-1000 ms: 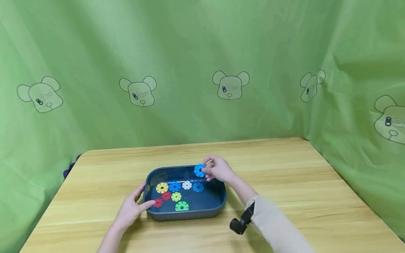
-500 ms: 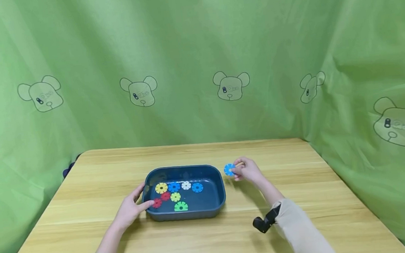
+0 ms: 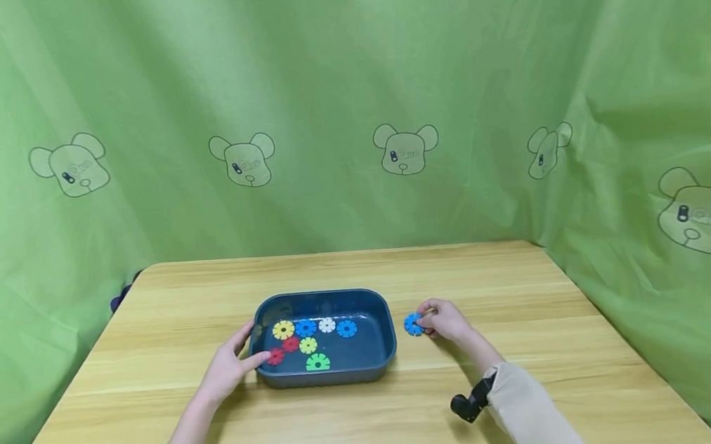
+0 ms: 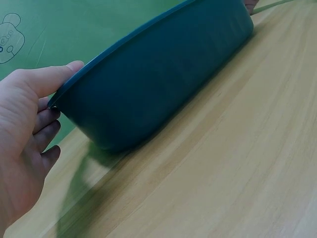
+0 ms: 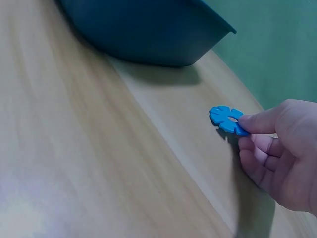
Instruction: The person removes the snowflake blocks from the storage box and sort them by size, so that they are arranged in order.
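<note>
The left hand grips the left rim of a dark blue, rounded rectangular tray, thumb over the edge. Just right of the tray, the right hand pinches a bright blue, round, notched plastic disc over the pale wooden worktop. Eight multicoloured notched discs lie inside the tray.

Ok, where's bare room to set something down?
Table behind the tray, in front of it between the arms, and right of the right hand; also the tray's right end. Crowded: tray's left and middle, with discs and left hand; the gap to the right hand, with its blue disc.
</note>
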Action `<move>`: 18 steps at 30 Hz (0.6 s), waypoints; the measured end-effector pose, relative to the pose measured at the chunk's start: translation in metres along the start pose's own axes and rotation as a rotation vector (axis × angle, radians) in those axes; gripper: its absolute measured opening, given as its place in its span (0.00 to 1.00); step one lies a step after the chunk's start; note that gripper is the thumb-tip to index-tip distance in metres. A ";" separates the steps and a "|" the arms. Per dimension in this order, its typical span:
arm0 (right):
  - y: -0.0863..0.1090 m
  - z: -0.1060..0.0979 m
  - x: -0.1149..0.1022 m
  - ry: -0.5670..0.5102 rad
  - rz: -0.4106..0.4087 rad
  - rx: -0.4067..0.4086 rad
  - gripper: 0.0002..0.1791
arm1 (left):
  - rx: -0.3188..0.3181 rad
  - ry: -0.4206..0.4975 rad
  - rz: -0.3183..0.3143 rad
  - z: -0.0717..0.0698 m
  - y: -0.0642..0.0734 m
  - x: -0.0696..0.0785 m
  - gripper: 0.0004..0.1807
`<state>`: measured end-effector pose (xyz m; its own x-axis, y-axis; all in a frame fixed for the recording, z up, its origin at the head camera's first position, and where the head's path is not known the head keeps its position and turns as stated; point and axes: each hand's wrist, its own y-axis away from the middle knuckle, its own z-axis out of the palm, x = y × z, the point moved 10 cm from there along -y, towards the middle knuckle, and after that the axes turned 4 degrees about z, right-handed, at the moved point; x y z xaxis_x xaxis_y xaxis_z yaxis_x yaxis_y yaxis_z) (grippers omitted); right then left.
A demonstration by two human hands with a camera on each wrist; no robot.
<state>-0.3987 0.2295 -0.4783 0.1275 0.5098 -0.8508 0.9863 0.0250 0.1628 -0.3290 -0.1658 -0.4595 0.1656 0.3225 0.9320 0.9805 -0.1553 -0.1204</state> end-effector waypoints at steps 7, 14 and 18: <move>0.001 0.002 -0.001 0.041 -0.026 0.030 0.09 | 0.003 -0.014 0.011 -0.001 -0.001 0.001 0.42; 0.001 0.004 0.000 0.083 -0.036 0.048 0.08 | 0.006 -0.022 0.006 -0.001 -0.001 0.001 0.42; 0.002 0.004 0.001 0.093 -0.030 0.055 0.09 | 0.007 -0.027 0.004 -0.001 0.000 0.001 0.41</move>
<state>-0.3966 0.2269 -0.4812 0.0902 0.5875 -0.8042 0.9941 -0.0045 0.1082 -0.3286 -0.1663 -0.4588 0.1725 0.3474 0.9217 0.9805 -0.1502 -0.1269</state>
